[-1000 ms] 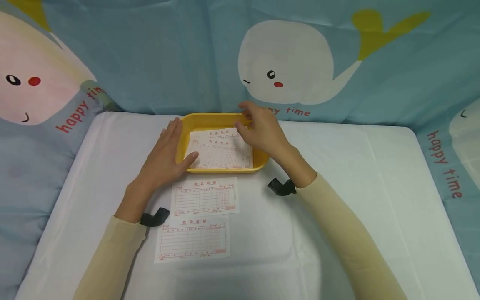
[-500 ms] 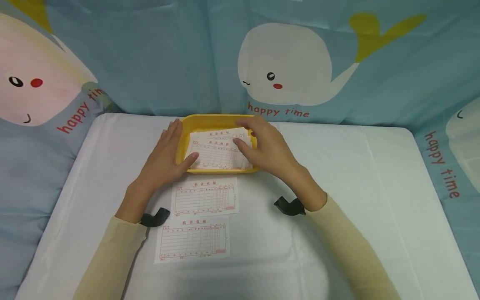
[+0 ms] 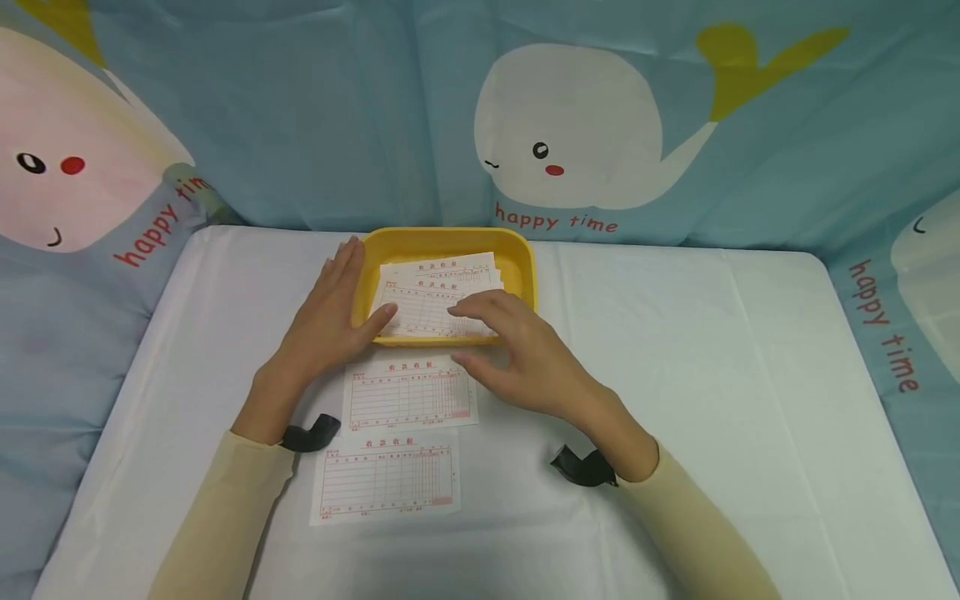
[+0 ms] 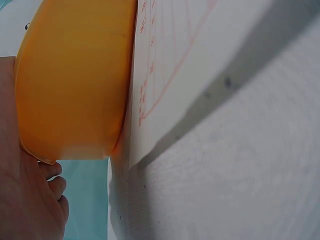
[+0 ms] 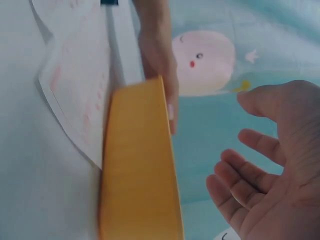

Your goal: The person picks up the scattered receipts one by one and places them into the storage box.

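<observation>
In the head view a yellow tray (image 3: 522, 258) holds several loose printed receipt slips (image 3: 420, 304). My left hand (image 3: 322, 312) rests against the tray's left side, fingers straight along the rim and thumb reaching over the front edge. The left wrist view has this hand at the tray's wall (image 4: 75, 85). My right hand (image 3: 525, 358) is over the tray's front right corner, thumb and fingers apart, nothing between them. In the right wrist view its loosely bent fingers (image 5: 240, 185) stand clear of the tray wall (image 5: 140, 165).
Two more receipt slips lie on the white cloth in front of the tray, the upper slip (image 3: 408, 393) close to it and the lower slip (image 3: 386, 479) nearer me. A blue whale-print curtain (image 3: 337, 108) hangs behind the white-covered table (image 3: 712, 358).
My right hand has drawn back from the tray's far right side toward me, to its front right corner, holding nothing. The left hand and the tray stay in place.
</observation>
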`<state>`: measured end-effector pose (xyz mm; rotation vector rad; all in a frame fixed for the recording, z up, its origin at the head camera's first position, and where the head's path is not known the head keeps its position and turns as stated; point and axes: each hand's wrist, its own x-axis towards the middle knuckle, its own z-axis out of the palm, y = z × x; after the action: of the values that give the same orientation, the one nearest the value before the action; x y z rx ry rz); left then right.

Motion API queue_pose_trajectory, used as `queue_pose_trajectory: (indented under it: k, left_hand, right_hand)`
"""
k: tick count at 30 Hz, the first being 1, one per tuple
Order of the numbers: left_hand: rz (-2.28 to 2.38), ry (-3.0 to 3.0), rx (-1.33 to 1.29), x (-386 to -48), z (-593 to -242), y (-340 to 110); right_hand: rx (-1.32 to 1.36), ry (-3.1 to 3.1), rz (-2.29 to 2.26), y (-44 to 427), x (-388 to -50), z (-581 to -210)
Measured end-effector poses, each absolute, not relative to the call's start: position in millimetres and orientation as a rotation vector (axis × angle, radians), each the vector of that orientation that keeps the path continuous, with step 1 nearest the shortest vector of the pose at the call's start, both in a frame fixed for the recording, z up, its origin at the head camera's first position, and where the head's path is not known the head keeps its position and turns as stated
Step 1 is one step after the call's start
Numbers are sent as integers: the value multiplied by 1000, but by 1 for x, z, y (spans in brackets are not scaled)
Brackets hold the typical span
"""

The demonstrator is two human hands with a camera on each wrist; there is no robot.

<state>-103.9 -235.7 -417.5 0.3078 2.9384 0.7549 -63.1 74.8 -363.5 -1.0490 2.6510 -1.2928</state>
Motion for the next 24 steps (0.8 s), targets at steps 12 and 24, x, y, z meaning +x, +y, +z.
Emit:
queue_pose_trajectory:
  k: [12,24]
  left_hand:
    - [777,2947,321,-105,-419,-237]
    - [789,2936,336,-106,-419,-237]
  right_hand:
    - [-1018,2583,-1272,71,-21,-383]
    - [-856,2531,-1179,54,21,-420]
